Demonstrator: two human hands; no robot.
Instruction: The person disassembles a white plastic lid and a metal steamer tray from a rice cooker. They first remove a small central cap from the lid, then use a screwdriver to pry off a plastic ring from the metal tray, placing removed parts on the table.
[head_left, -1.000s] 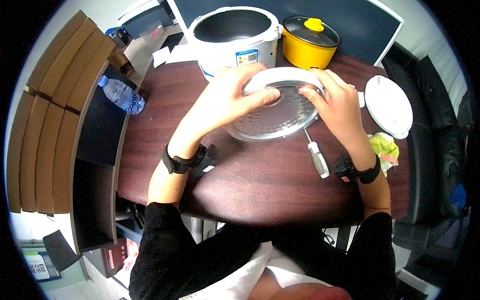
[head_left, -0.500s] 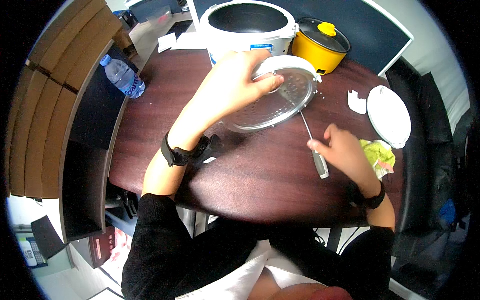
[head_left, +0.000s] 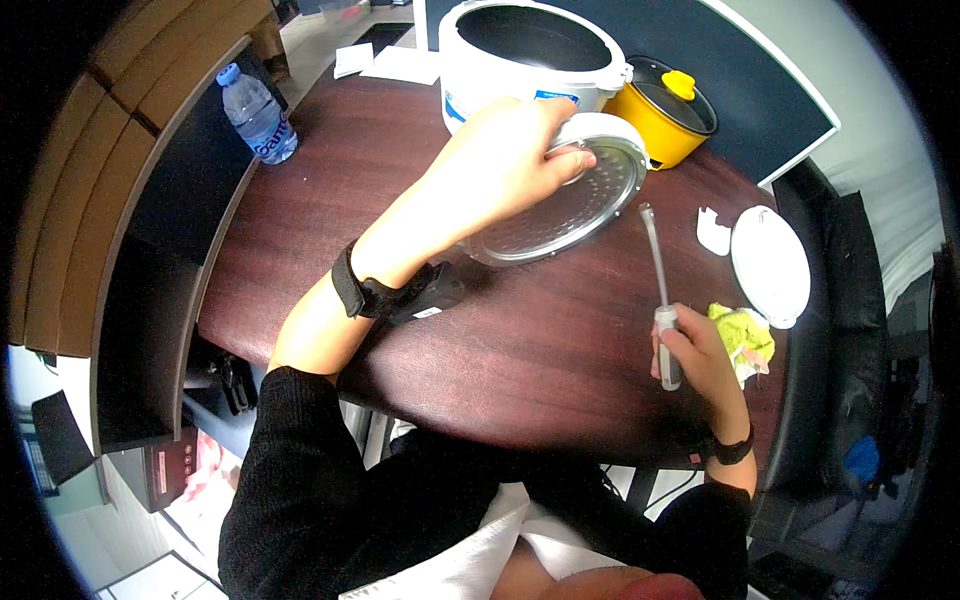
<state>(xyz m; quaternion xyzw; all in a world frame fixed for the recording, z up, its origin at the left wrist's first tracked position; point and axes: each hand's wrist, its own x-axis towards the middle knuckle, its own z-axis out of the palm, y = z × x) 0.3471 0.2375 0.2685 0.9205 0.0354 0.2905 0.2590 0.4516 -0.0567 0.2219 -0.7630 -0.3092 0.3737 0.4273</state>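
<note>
At a dark wooden table, your left hand lies spread, fingers fairly wide, over the perforated metal inner lid of a rice cooker, gripping its white rim and holding it tilted against the tabletop just in front of the white rice cooker body. Your right hand is closed around the grey handle of a screwdriver, whose shaft points up and away toward the lid's right edge but stands clear of it. Judging by this, the step in hand is bringing the tool to the lid. To do it well, keep your left palm pressing the lid firm so it cannot rock or slide on the smooth wood, and turn it so the spot you mean to work on faces the tool; which fastener or seam that is cannot be made out here. Bring the tip in slowly and square to the surface, as a slanting approach could skate off the shiny metal toward your left fingers. Shift those fingers away from the right side of the rim first. A yellow-green cloth, a round white lid and a small white piece lie near your right hand, so mind your elbow; the yellow cooker and water bottle stand well apart.
</note>
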